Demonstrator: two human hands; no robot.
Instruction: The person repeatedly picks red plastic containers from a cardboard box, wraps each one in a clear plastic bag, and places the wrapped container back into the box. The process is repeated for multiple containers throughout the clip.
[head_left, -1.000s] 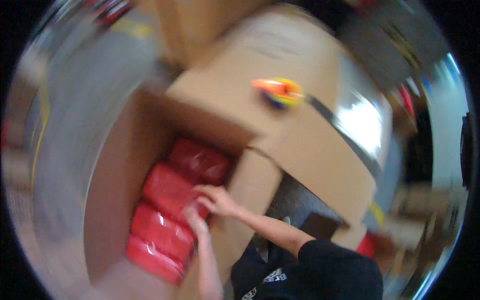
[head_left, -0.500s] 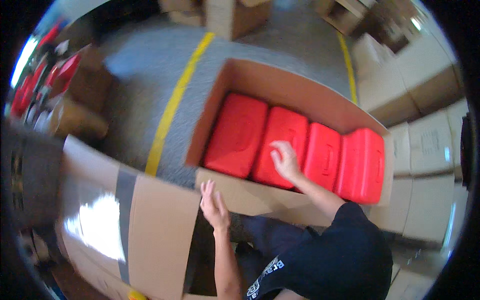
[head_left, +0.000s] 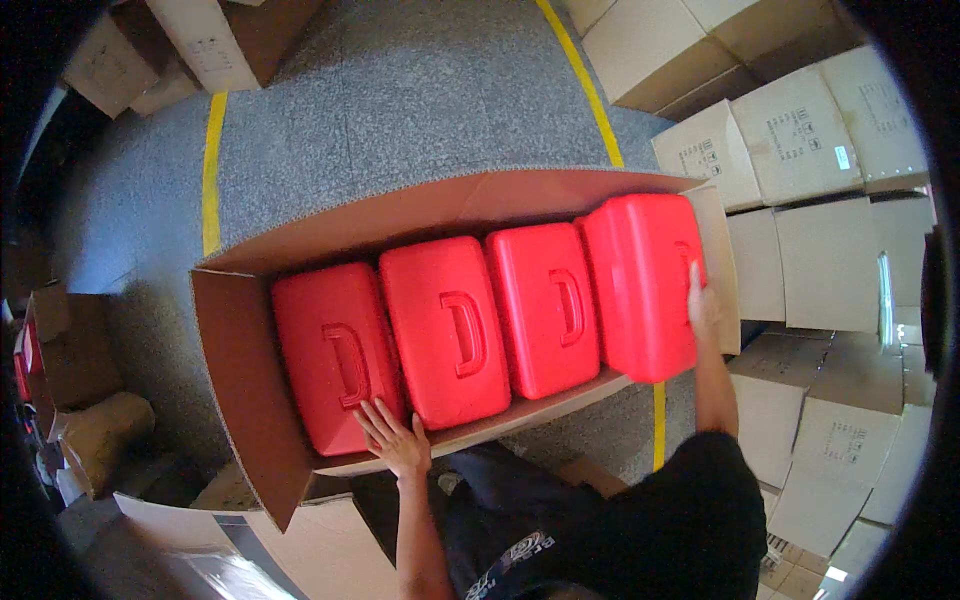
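Several red plastic cases (head_left: 445, 390) with moulded handles stand in a row inside a long open cardboard box (head_left: 245, 390). My left hand (head_left: 398, 442) lies with fingers spread on the near end of the leftmost case (head_left: 320, 310), below its handle. At the other end of the row, the rightmost case (head_left: 635, 290) sits higher than the others and tilts toward the box's right end. Against that case's right side rests my right hand (head_left: 703, 303), fingers stretched out along it; part of its grip is hard to make out.
Stacked cartons (head_left: 800, 270) line the right side, close to the box. More cartons (head_left: 215, 50) stand at the far left. Yellow lines (head_left: 212, 170) run along the grey floor. At the lower left is a cardboard sheet or box (head_left: 320, 545) with dark tape.
My view has swung to the right. My left hand has come down onto the leftmost case, and my right hand has moved over to the rightmost case's right side.
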